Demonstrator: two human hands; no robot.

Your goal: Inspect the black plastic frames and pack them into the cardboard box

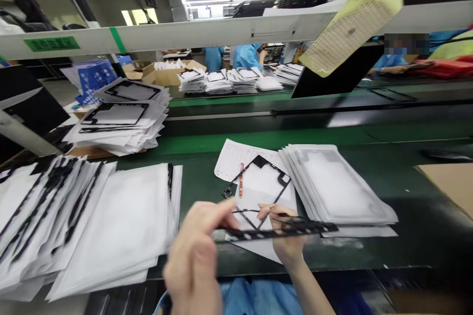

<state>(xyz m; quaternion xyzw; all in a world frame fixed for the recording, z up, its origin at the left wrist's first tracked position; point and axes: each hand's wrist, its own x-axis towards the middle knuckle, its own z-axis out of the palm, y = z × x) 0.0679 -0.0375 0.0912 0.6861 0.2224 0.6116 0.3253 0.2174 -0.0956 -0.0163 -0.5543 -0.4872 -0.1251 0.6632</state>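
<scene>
A thin black frame (273, 231), seen nearly edge-on and slightly blurred, is held up close to me. My left hand (199, 246) pinches its left end between thumb and fingers. Behind the frame is my right hand (290, 241), fingers bent around its far side and partly hidden by it. Below, a second black frame (259, 160) with a wider corner patch lies tilted on a white sheet (258, 184). A red and white strip (241, 180) rests beside that frame's left side, over a paper with writing (228, 157).
White sleeves (332, 182) are stacked to the right, and more sleeves (118, 216) with black frames to the left. A taller pile (121, 128) stands behind. A white rail (185, 32) crosses above, with a yellow sheet (351, 24) hanging from it. Co-workers in blue sit beyond.
</scene>
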